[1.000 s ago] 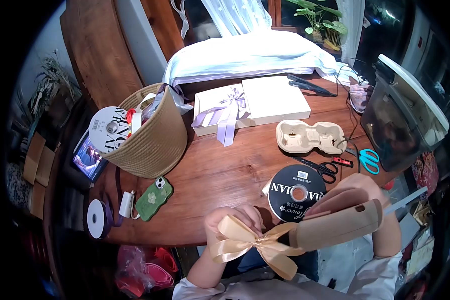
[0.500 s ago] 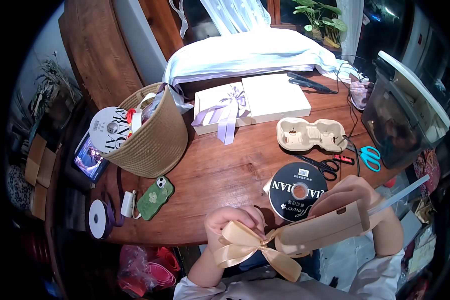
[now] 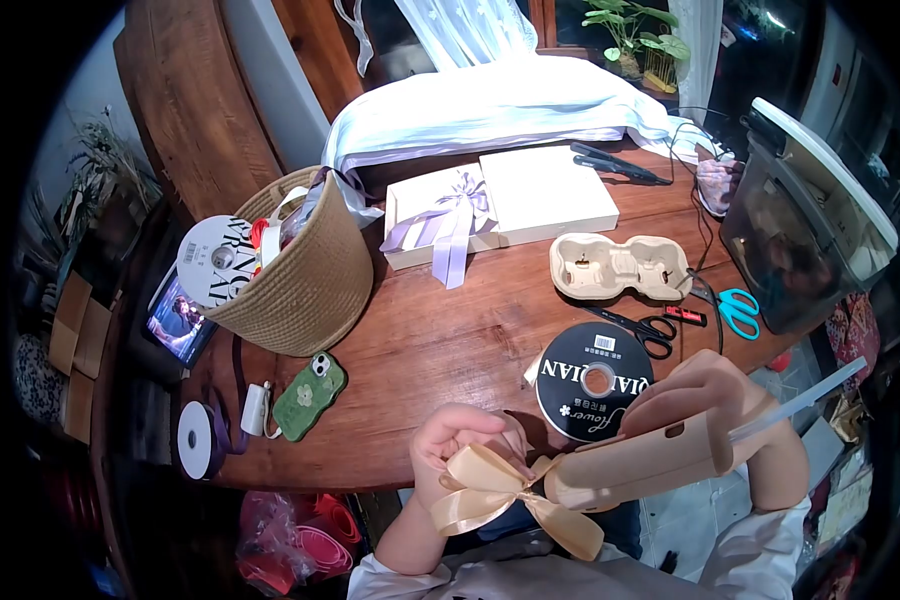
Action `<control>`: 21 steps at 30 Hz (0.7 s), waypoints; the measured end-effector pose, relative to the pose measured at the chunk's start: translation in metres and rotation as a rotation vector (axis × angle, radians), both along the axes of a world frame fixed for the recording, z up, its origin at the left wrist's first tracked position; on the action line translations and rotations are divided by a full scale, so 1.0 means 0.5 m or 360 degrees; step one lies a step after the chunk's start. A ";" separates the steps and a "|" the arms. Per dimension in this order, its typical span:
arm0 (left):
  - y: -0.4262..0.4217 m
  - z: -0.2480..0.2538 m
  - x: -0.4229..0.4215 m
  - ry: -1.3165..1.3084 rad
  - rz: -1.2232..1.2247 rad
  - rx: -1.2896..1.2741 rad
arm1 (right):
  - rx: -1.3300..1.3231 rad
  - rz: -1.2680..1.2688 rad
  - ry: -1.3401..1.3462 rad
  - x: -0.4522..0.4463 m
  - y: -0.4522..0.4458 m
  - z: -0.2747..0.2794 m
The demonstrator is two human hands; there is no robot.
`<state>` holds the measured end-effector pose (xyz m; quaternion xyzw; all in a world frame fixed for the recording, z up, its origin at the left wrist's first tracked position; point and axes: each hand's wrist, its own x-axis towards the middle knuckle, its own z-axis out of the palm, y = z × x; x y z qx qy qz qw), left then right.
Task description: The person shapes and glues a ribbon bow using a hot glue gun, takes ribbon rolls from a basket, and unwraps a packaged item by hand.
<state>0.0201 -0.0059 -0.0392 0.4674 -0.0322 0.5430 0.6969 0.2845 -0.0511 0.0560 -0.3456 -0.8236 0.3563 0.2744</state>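
Observation:
My left hand point(image 3: 467, 437) is closed, its curled fingers at the loops of a champagne-coloured satin ribbon bow point(image 3: 480, 490). The bow's knot sits against the near end of a tan tube-like holder point(image 3: 640, 460) with an oval slot. A translucent white stick point(image 3: 800, 400) projects from the holder's right end. My right hand point(image 3: 695, 395) is wrapped round the holder from behind, with its fingertips partly hidden. Just beyond my hands lies a black ribbon spool point(image 3: 595, 380) with white lettering.
Black scissors point(image 3: 653, 330), turquoise-handled scissors point(image 3: 740, 312) and a moulded pulp tray point(image 3: 620, 266) lie to the right. A woven basket point(image 3: 305, 270), a green phone point(image 3: 310, 397) and a white spool point(image 3: 200, 440) are left. Behind stands a gift box point(image 3: 550, 200); a plastic bin point(image 3: 810, 230) is far right.
My left fingers have lifted and loosened slightly above the bow. The tan holder has rolled a little in my right hand, and the stick's outer end has shifted slightly right.

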 end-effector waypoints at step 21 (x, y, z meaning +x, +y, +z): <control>-0.006 0.002 0.007 -0.0023 0.0034 -0.0040 | 0.0035 -0.0060 0.0008 -0.003 -0.010 0.006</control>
